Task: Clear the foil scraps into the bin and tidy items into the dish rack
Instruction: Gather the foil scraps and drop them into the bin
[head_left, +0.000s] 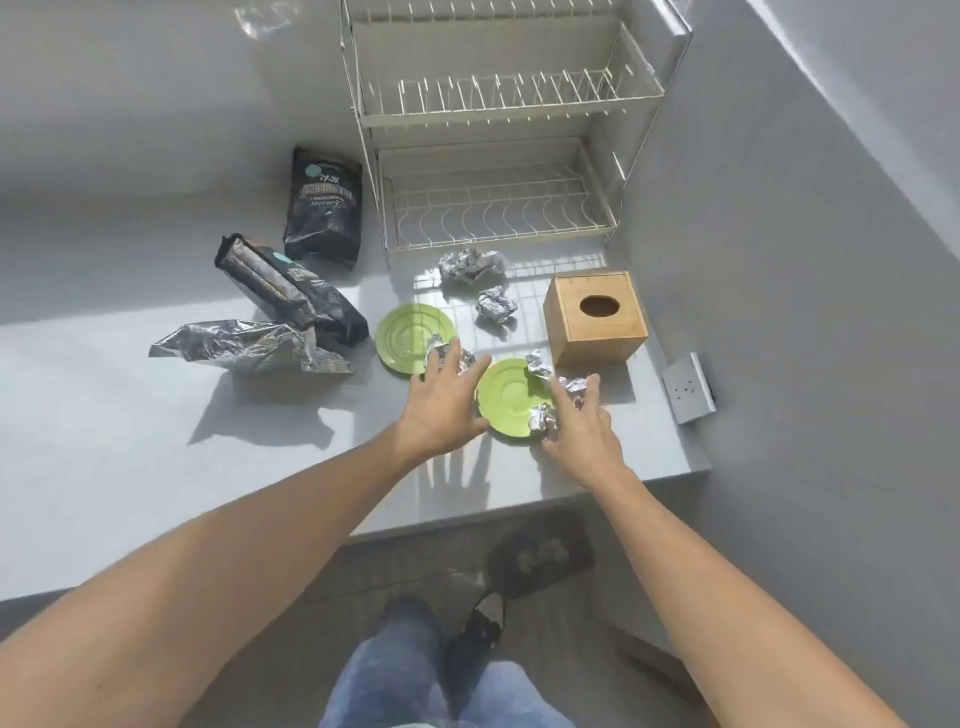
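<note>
While both bare forearms reach forward over the pale grey countertop (130, 467), the left hand (441, 410) is spread wide, palm down, its fingertips touching a small crumpled foil scrap (451, 358) at the near edge of the farther round green saucer (410, 332). Its counterpart, the right hand (579, 431), is loosely curled around a crumpled foil scrap (543, 420) on the near rim of the closer round green saucer (506, 397), with another foil wad (577, 387) between its fingers and a third piece (537, 366) lying on that saucer's far rim. Just right of the saucers stands a square wooden tissue box (597, 317) with an oval top opening. To the left lie a flattened silver foil bag (244, 345) and a toppled black coffee pouch (296, 296); an upright black pouch (324, 208) stands behind them. Two larger foil balls (470, 266) (496, 305) rest beyond the saucers, in front of the cream two-tier wire dish rack (498, 208), whose tiers hold nothing. On the floor below the counter edge, a dark bin (540, 558) appears blurred.
</note>
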